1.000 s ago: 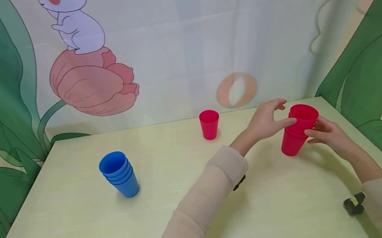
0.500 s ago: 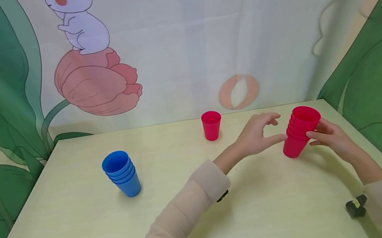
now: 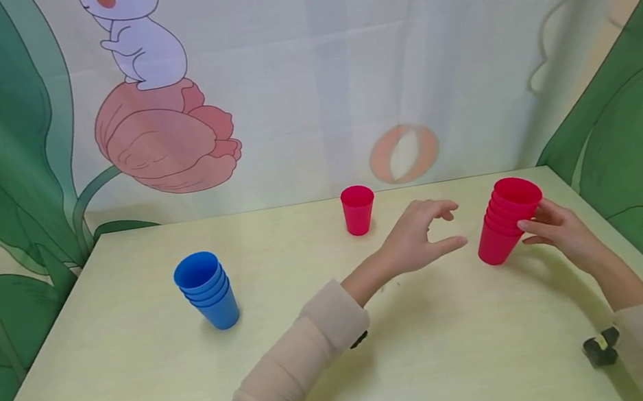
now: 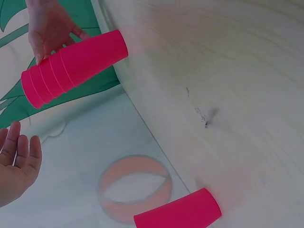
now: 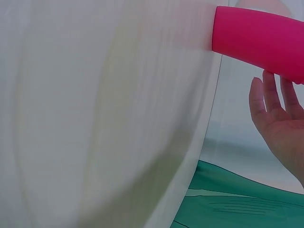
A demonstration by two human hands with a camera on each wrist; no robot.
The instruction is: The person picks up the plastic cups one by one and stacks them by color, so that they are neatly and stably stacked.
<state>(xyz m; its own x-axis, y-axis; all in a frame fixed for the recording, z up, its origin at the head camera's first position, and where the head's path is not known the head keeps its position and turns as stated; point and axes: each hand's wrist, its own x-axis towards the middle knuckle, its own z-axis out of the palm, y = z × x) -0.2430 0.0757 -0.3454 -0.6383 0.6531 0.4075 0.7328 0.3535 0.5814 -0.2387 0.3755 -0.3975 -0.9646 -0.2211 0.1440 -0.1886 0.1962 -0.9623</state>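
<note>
On the table's right side stands a stack of red cups point(image 3: 508, 218), nested with mouths up. My right hand point(image 3: 563, 233) holds it from the right, thumb on the near side and fingers partly hidden behind. In the right wrist view, fingertips of the right hand point(image 5: 280, 123) touch the stack's side point(image 5: 259, 38). My left hand point(image 3: 417, 238) is in the air left of the stack, fingers and thumb spread apart with nothing between them. A single red cup point(image 3: 358, 211) stands upright near the table's back edge, behind the left hand.
A stack of blue cups point(image 3: 219, 306), mouths up, stands on the left half of the pale table point(image 3: 137, 387). Behind the table hangs a printed curtain point(image 3: 281, 95) with a rabbit, tulips and green leaves. A small black device point(image 3: 601, 349) is at the right cuff.
My left hand has let go of the red stack and moved left and toward me. The topmost red cup has sunk deeper into the stack. The right hand keeps its place.
</note>
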